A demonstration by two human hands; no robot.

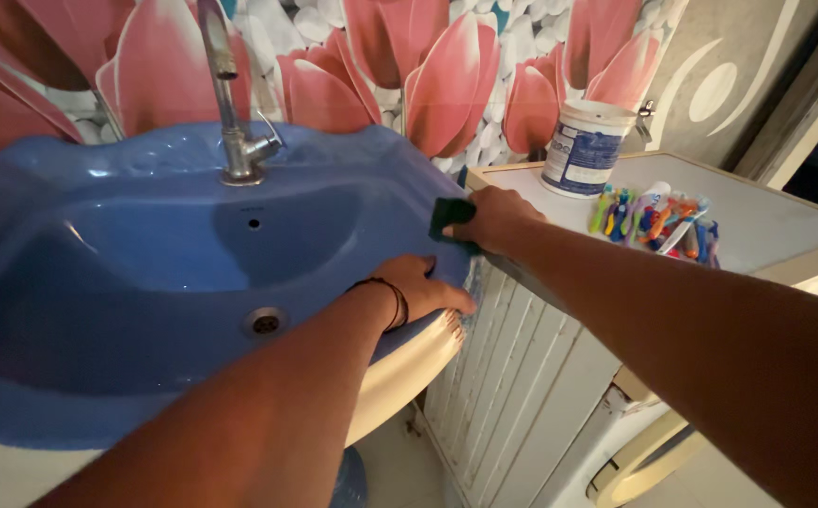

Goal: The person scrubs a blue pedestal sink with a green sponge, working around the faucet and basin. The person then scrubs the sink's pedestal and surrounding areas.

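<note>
A blue wash basin (145,254) fills the left and middle of the view, with a metal tap (239,141) at its back and a drain (265,322) near the bottom. My right hand (493,218) presses a dark green sponge (450,214) against the basin's right rim. My left hand (423,287), with a dark band on the wrist, rests flat on the basin's front right edge, holding nothing.
A white cabinet (757,221) stands to the right of the basin, bearing a white tub with a blue label (581,149) and a heap of colourful toothbrushes (658,216). Tulip-patterned wall behind. A round white appliance door (635,461) sits low right.
</note>
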